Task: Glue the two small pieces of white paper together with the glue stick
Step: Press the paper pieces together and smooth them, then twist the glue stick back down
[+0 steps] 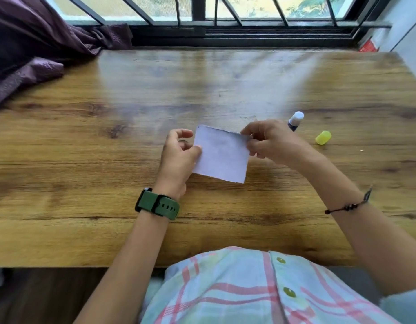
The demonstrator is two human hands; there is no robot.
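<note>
Paper: one white sheet (221,156) visible, held above the table (85,183) between both hands.
Left hand (179,157): pinching its left edge.
Right hand (270,142): pinching its upper right corner.
Glue stick (295,121): one, uncapped, just beyond the right hand.
Cap (323,137): one, yellow, right of that hand.

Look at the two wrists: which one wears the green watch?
The left wrist, below the left hand pinching the white paper, wears the green watch. The right wrist carries only a thin dark cord bracelet.
</note>
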